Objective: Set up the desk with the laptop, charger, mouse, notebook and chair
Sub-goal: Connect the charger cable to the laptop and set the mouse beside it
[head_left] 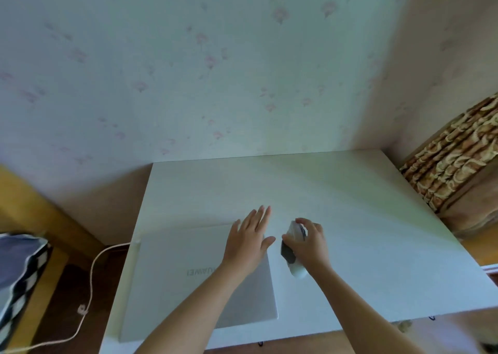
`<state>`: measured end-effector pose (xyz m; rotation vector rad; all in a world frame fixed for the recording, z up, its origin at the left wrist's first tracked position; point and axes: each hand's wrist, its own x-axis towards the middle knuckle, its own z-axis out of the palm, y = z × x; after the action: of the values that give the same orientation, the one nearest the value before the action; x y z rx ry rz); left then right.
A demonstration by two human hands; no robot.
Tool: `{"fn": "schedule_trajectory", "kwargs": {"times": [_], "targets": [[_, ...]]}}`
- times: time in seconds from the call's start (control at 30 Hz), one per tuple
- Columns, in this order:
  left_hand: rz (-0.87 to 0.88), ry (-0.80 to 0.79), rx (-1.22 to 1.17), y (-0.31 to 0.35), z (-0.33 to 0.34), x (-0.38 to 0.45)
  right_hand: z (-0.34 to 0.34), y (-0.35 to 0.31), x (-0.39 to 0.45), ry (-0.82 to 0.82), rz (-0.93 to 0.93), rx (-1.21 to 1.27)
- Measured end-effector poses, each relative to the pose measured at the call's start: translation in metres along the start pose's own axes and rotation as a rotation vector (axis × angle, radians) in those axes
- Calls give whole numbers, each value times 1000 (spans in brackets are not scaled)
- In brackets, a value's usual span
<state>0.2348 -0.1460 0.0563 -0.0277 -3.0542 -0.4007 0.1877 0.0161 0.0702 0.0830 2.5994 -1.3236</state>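
Laptop: closed silver laptop (pixel 188 281) lies lower left on the white counter (pixel 350 205).
Left hand (pixel 249 242): fingers spread, flat on the lid.
Right hand (pixel 310 242): clamped on a white-and-grey mouse (pixel 292 248), frame centre.
Cable: white cord (pixel 91 281) trails off the left edge.

Facing a pale wall (pixel 167 65) papered with faint pink flowers; meeting a second wall (pixel 444 57) at the right corner; showing a brown patterned curtain (pixel 455 159) hanging at far right; showing wood floor (pixel 54 294) lower left, darker near a yellow strip; catching soft daylight; glimpsing a black-and-white checked cloth (pixel 18 278) at the left edge.
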Motion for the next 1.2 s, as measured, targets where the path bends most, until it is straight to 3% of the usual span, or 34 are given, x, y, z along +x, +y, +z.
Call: {"fn": "schedule_trajectory", "kwargs": {"times": [0.13,0.33,0.63,0.93,1.2], "targets": [[-11,-88,1,-13,30,-18,16,27,2,-11,-59,-328],[-41,-143,2,-26,64,-27,44,47,8,-20,-201,-549],[-131,-266,-10,-43,91,-24,70,74,16,-51,-163,-642],[-25,-290,57,-57,103,-27,78,79,23,-31,-184,-669],[-42,-322,34,-56,92,-22,72,76,21,-83,-176,-758]]}}
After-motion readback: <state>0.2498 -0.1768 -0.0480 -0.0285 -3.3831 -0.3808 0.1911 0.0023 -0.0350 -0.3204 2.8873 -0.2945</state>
